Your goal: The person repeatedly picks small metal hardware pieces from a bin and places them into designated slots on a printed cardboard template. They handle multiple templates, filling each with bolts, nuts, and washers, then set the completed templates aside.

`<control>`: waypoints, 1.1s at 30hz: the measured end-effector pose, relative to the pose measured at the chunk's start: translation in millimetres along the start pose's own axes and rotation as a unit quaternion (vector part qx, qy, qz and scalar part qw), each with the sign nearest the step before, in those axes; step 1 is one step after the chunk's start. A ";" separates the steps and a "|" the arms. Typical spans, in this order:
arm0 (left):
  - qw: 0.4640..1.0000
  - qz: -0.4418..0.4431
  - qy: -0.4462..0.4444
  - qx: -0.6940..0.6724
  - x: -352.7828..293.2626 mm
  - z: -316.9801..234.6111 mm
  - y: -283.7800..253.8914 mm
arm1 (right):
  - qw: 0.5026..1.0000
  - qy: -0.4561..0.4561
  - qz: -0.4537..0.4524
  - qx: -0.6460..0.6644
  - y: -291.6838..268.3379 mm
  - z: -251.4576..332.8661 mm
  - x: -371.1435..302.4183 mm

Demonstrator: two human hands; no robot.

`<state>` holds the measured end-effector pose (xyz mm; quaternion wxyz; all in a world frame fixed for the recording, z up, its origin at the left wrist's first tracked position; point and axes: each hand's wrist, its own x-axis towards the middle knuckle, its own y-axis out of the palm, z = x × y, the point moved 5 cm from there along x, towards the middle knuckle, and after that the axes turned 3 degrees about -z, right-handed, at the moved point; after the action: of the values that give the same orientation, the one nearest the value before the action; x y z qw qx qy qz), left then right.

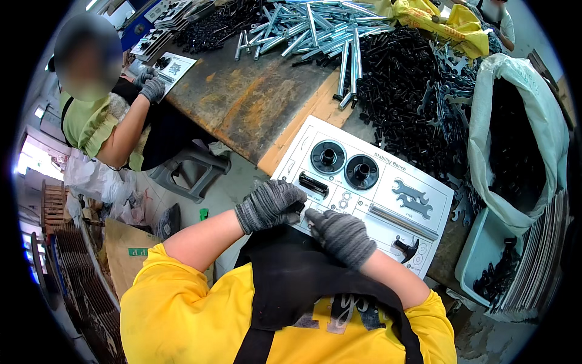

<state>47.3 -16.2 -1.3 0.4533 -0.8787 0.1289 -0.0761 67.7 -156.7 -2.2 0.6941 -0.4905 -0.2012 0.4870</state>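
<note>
My left hand (271,206), in a grey knit glove, is closed on a small black part (297,208) over the near left edge of a white printed board (394,167). Close beside it, my right hand (344,238), gloved alike, has its fingers drawn together; what they hold, if anything, is hidden. Two round black flanged discs (362,172) sit on the board, with a black cylinder (313,185) just beyond my left fingers. Farther right lie two open-end wrenches (412,199), a silver metal tube (403,221) and a black T-shaped knob (406,249).
Beyond the board are heaps of black bolts (397,85), silver tubes (297,30) and loose wrenches (427,97). At right stand a white sack (482,133) and a light blue bin (470,258). A co-worker's gloved hands (151,88) work over another board at far left.
</note>
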 end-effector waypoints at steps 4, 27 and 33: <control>1.000 -0.030 0.000 -0.008 -0.4 0.9 5.3 | 0.978 -0.046 -0.164 0.118 -32.6 -31.5 -51.4; 0.925 -0.154 -0.267 -0.221 -69.2 25.5 0.5 | 0.540 0.271 -0.448 0.658 -0.3 -172.5 -222.2; 0.822 -0.213 -0.330 -0.412 -80.7 43.0 -1.4 | 0.480 0.218 -0.402 0.748 -5.9 -156.3 -202.6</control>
<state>-18.8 41.9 -26.3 0.0370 -0.9617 -0.1997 0.1840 98.8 -409.7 -25.3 0.9402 0.2582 0.2220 -0.0019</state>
